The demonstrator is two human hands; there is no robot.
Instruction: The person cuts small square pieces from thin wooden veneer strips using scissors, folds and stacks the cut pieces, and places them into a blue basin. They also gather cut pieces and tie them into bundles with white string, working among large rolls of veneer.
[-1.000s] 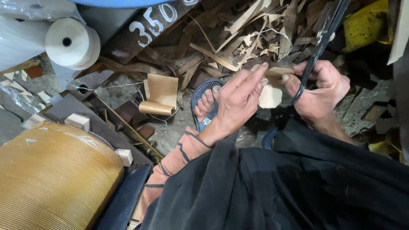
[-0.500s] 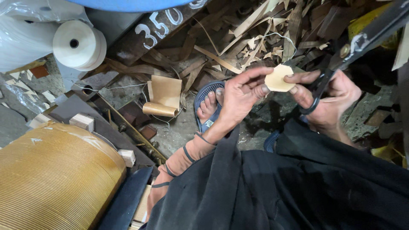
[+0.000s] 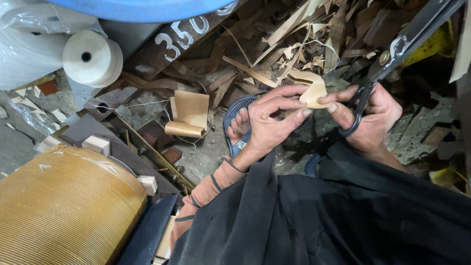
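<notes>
My left hand pinches a small tan cut-out piece between fingertips and thumb, just above my sandalled foot. My right hand sits close beside it, fingers through the handle loops of large black scissors whose blades point up and to the right, away from the piece. The right index finger and thumb also touch the piece's edge. My dark garment fills the lower right.
Tan offcut strips litter the floor ahead. A curled tan sheet lies left of the foot. A big ribbed yellow-brown roll fills the lower left, a white thread spool and blue tub rim the top left. Small wooden blocks lie nearby.
The piece went from covered by my hands to held up between both sets of fingertips. The scissors swung upward to the right, away from the piece.
</notes>
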